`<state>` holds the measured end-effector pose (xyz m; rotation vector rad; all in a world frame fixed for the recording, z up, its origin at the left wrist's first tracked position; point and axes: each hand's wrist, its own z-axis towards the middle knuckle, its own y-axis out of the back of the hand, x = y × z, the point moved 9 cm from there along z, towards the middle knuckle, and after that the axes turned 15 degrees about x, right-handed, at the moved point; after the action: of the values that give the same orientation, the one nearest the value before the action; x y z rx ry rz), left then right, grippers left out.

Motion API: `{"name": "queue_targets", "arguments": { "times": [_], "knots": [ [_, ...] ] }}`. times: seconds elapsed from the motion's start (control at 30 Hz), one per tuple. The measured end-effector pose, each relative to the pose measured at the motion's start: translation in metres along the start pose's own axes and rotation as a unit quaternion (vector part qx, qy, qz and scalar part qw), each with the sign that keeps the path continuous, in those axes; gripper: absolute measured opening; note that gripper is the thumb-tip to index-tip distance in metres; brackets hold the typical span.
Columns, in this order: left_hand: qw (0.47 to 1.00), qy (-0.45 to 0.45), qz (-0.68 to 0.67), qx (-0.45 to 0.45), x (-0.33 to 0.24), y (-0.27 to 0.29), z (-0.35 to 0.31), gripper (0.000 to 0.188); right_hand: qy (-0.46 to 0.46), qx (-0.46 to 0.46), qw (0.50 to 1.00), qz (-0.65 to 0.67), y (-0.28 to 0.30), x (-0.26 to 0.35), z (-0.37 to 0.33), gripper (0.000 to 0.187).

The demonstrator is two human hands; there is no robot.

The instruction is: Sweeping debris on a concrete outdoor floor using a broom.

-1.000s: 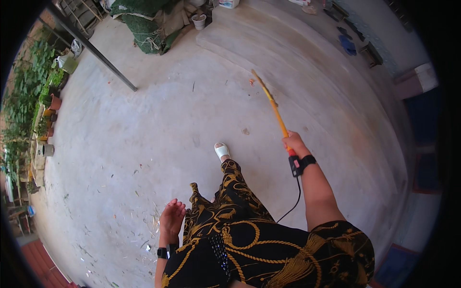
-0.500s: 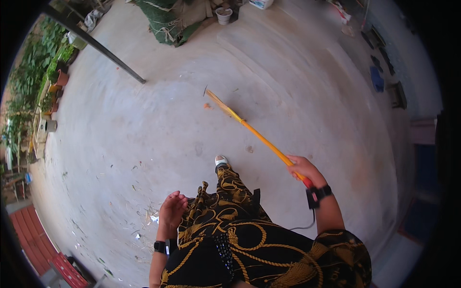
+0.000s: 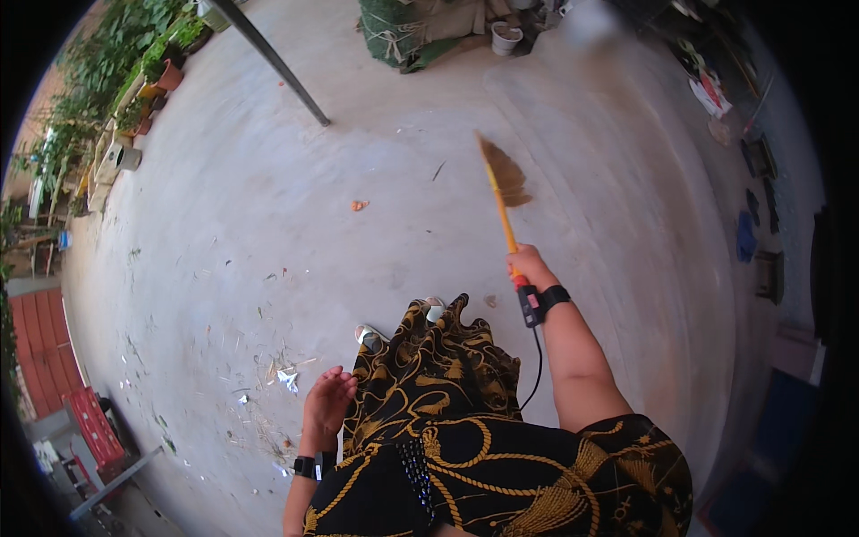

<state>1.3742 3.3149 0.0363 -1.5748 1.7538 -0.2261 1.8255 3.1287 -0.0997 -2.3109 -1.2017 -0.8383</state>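
Observation:
A broom (image 3: 503, 192) with a yellow handle and a brown fan of bristles stretches out ahead of me. My right hand (image 3: 528, 266) is wrapped round its handle near the red end, and the bristles are at or just above the concrete floor (image 3: 608, 268); I cannot tell which. My left hand (image 3: 329, 396) hangs empty beside my dark patterned skirt, fingers loosely bent and partly apart. Left of it lies a scatter of straw bits and paper scraps (image 3: 287, 380). An orange-brown scrap (image 3: 359, 206) and a dark thin leaf (image 3: 438, 170) lie on the floor left of the bristles.
A metal pole (image 3: 277, 63) stands at the upper left, near potted plants (image 3: 168, 76). At the back are a green-covered bundle (image 3: 391, 34) and a white pot (image 3: 506, 38). A red stool-like object (image 3: 94, 430) is lower left; a blue item (image 3: 746, 237) lies by the right wall.
The broom has swung rightward and its bristles now show their broad side. My view has turned left, and both feet now show. The left hand stays at my side.

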Motion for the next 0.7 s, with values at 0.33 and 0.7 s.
{"name": "queue_targets", "arguments": {
  "times": [0.33,0.7],
  "knots": [
    [0.996,-0.062,-0.052,-0.031,-0.021,0.025,0.004,0.016,-0.066,0.155,0.986,-0.002,-0.046,0.09,-0.055,0.059],
    [0.972,-0.127,-0.149,-0.131,0.021,0.093,-0.053,0.019,0.023,0.037,0.96,-0.276,-0.124,0.191,0.207,0.008]
  ]
}}
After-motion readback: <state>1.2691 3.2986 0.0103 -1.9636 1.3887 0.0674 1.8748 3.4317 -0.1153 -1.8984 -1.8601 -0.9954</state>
